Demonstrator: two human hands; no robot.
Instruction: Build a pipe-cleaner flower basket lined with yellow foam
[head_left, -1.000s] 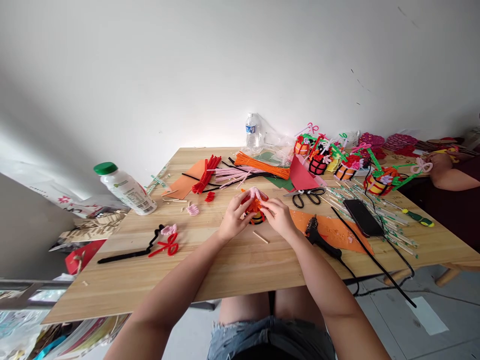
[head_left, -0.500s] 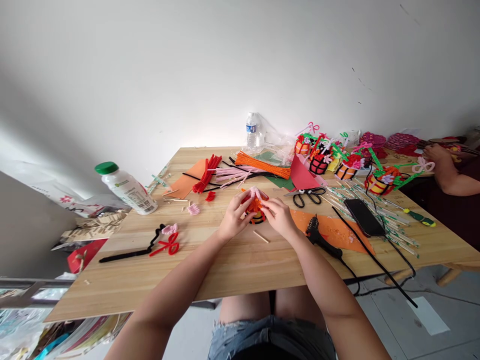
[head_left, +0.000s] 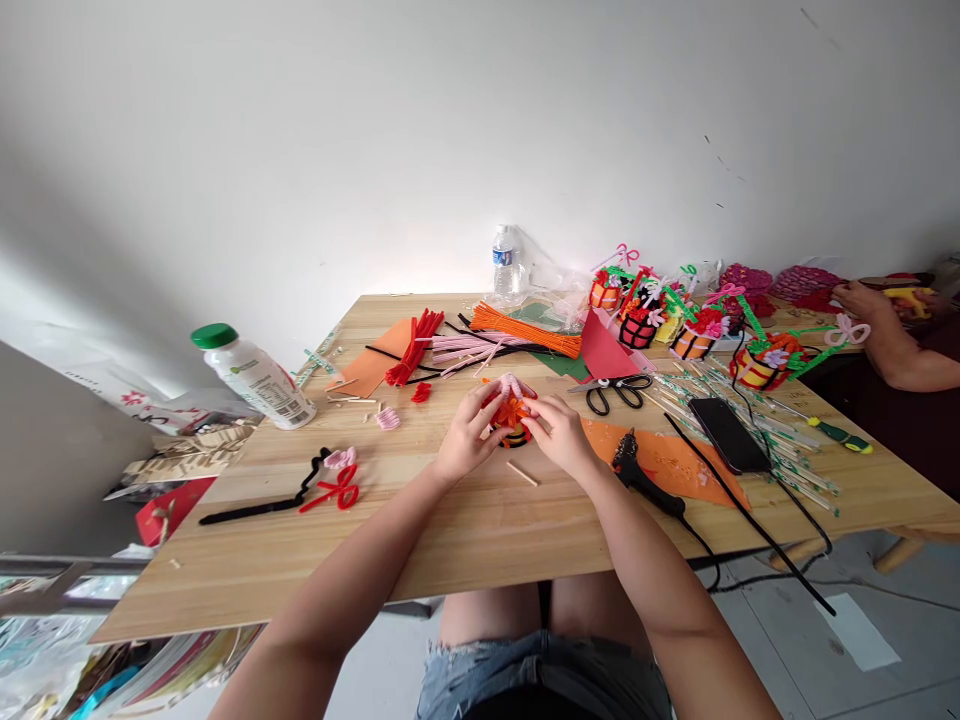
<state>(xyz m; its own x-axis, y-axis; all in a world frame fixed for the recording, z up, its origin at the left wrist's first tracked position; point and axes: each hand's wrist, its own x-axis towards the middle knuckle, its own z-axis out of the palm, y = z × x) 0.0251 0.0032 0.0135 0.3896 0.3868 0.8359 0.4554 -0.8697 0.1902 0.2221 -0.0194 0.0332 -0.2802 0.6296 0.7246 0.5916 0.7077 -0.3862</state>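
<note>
A small pipe-cleaner flower basket (head_left: 513, 412), orange and red with a black and orange base and a pink flower on top, sits at the middle of the wooden table (head_left: 465, 530). My left hand (head_left: 466, 432) grips its left side with curled fingers. My right hand (head_left: 559, 432) pinches its right side. A short wooden stick (head_left: 521, 473) lies just in front of my hands.
A black glue gun (head_left: 639, 478) on orange paper lies right of my hands, with scissors (head_left: 616, 392), a phone (head_left: 728, 433) and finished flower baskets (head_left: 675, 325) beyond. Pipe-cleaner bundles (head_left: 480, 345), a water bottle (head_left: 503, 261) and a green-capped bottle (head_left: 251, 377) stand around. Another person's hand (head_left: 874, 315) works at far right.
My hands stay on the basket with only slight finger shifts. The other person's hand at far right has moved up and left along the table.
</note>
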